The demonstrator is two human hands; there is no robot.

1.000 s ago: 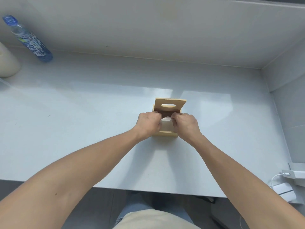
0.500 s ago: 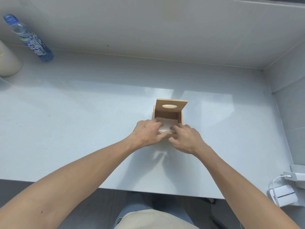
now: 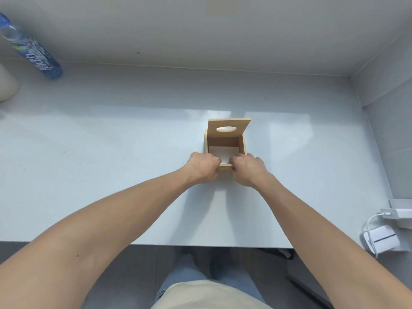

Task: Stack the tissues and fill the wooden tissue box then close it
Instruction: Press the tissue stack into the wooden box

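Observation:
The wooden tissue box (image 3: 243,145) stands on the white table a little right of centre. Its lid (image 3: 242,124), with an oval slot, is swung up at the far side. A flat stack of white tissues (image 3: 223,152) lies inside, its near edge hidden by my fingers. My left hand (image 3: 203,167) is curled over the box's near left corner. My right hand (image 3: 248,170) is curled over the near right corner. Both sets of fingertips reach inside onto the tissues, and a strip of the near wall shows between the hands.
A blue-labelled water bottle (image 3: 33,54) leans at the far left by the back wall, with a cream object (image 3: 6,85) next to it. White chargers and a cable (image 3: 382,240) sit at the right edge. The table's front edge (image 3: 200,244) runs below my forearms.
Both hands have drawn back toward me, from the far part of the box's inside to its near rim. More of the tissue stack now shows. The lid stays up.

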